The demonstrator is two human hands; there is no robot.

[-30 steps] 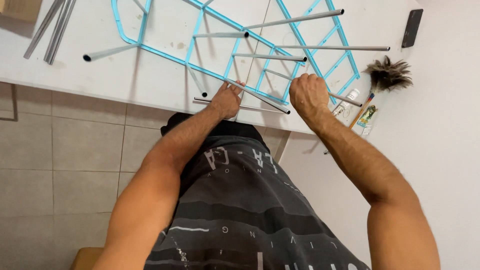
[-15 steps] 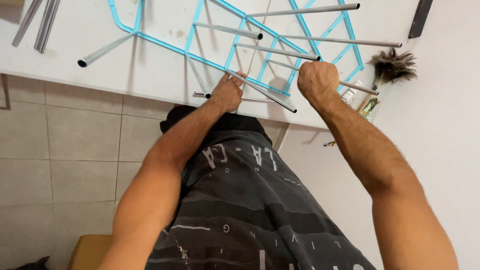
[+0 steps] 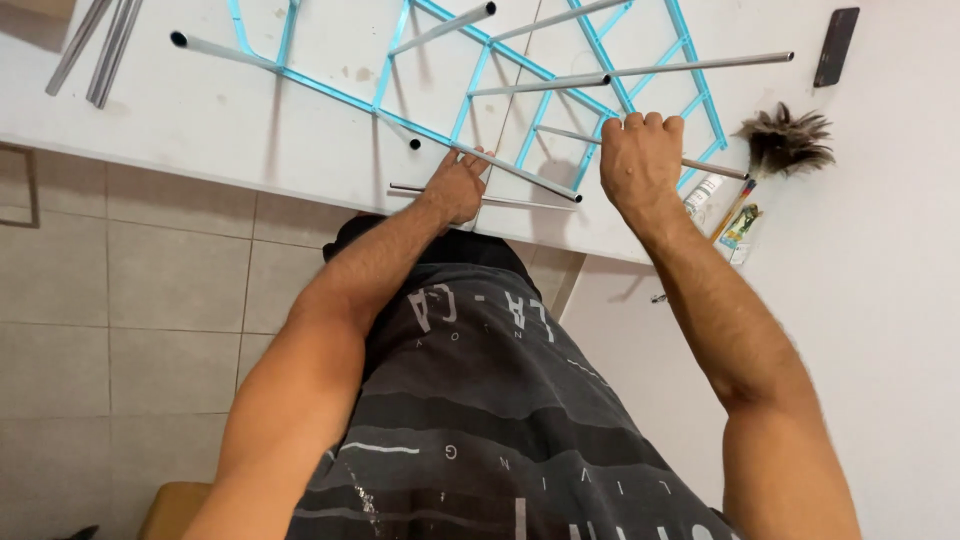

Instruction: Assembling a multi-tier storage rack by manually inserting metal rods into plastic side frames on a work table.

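The blue rack frame [image 3: 480, 75] lies flat on the white surface [image 3: 200, 130], grey tubes jutting from it. The right hand [image 3: 640, 160] is fisted around one thin tube [image 3: 715, 168]; the left hand [image 3: 455, 185] presses, fingers loosely curled, on the frame's near rail. It looks light, stiff, springy and slick; best gripped near joints.

A frame of rods [image 3: 520, 110] lay on the table [image 3: 200, 110], spread across its middle. The left hand [image 3: 455, 188] rested at the frame's near edge, the right hand [image 3: 640, 160] to its right, closed on a thin rod [image 3: 715, 168]. Loose bars [image 3: 95, 45] lay far left. A feather duster [image 3: 780, 145] lay right of the frame, a flat slab [image 3: 836, 46] beyond it.
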